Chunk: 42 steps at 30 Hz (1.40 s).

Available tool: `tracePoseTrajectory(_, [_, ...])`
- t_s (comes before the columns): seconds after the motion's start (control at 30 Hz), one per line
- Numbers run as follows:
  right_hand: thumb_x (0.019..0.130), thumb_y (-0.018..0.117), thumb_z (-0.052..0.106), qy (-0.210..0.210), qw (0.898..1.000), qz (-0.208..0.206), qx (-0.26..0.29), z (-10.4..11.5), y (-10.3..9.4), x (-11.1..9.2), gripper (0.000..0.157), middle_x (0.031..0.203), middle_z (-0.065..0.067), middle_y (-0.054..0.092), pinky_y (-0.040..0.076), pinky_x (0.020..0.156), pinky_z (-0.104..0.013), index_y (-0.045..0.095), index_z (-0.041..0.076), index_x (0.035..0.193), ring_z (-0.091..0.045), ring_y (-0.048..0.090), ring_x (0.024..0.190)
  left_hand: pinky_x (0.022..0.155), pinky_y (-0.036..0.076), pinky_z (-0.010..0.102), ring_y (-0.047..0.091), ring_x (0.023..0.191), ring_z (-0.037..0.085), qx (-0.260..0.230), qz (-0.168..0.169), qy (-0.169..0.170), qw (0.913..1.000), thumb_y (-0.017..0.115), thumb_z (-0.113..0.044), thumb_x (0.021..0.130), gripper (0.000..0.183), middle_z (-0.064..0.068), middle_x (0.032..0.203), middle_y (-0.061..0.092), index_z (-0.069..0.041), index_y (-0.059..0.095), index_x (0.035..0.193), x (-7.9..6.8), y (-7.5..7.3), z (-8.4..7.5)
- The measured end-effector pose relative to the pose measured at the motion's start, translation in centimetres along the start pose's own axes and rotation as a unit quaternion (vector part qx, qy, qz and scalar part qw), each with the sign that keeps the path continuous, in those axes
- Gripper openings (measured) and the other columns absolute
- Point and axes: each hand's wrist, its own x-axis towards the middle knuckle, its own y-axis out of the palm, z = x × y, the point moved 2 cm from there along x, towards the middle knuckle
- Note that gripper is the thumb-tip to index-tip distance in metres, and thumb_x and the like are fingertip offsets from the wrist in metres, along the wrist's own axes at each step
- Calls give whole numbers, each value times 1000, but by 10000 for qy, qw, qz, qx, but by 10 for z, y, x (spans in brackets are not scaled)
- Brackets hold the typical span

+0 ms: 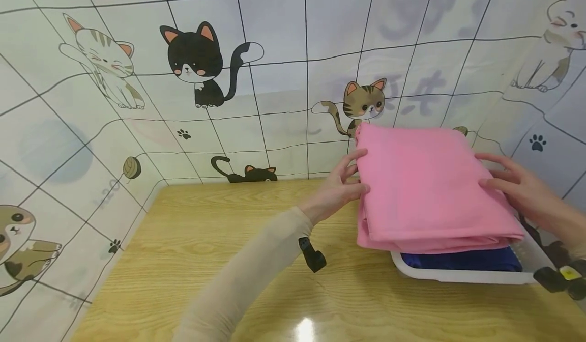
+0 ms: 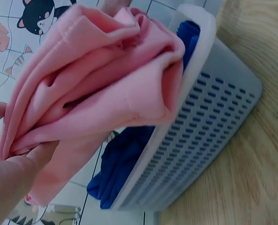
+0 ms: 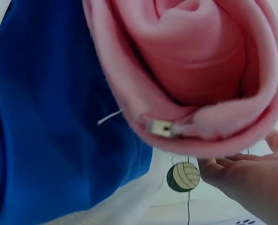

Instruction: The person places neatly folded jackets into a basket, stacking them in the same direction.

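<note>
A folded pink garment (image 1: 426,184) sits over the white basket (image 1: 462,275), tilted and overhanging its left side. My left hand (image 1: 336,187) grips the garment's left edge, its thumb and fingers on either side of the cloth in the left wrist view. At the right edge my right hand (image 1: 522,187) holds it, partly hidden behind the cloth in the right wrist view. Dark blue cloth (image 1: 462,259) lies in the basket under the pink folds. A small metal piece like a zipper end (image 3: 161,128) shows on the pink garment's edge.
The basket's perforated side (image 2: 209,108) stands on a wood-grain table (image 1: 220,230), toward its right end. Behind and beside the table hangs a white sheet (image 1: 284,77) with grid lines and cartoon cats.
</note>
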Motion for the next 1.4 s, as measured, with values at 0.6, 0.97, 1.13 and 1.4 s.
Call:
tracePoseTrajectory(0.6, [102, 50, 22, 242, 9974, -632, -249, -38, -23, -17, 64, 157, -23, 3, 49, 59, -23, 17, 47, 151, 10, 46, 79, 78, 47, 31, 51, 100, 16, -147, 328, -399, 9986, 47, 17, 90, 75, -3, 142, 38, -29, 33, 147, 36, 48, 29])
tracePoseTrajectory(0.97, [101, 52, 30, 416, 9961, -460, -624, -40, -12, -18, 70, 139, -46, 14, 46, 59, -23, 8, 39, 155, -9, 52, 82, 76, 47, 32, 50, 101, 15, 189, 206, -631, 9976, 45, 15, 92, 74, 1, 146, 34, -31, 30, 147, 44, 43, 55])
tracePoseTrajectory(1.13, [101, 50, 29, 410, 9955, 0, -852, -42, -6, -13, 74, 136, -47, 18, 49, 66, -35, 0, 26, 156, -32, 55, 94, 81, 50, 37, 46, 117, 19, 490, -50, -764, 9959, 47, 16, 90, 75, 9, 154, 22, -27, 29, 149, 42, 37, 60])
tracePoseTrajectory(1.4, [102, 47, 31, 340, 9943, 412, -919, -44, -3, -8, 75, 142, -46, 7, 34, 83, -72, -2, 8, 154, -67, 24, 118, 72, 49, 33, 50, 80, 18, 606, -319, -1211, 9903, 50, 14, 85, 79, 14, 114, 51, -20, 25, 152, 41, 24, 69])
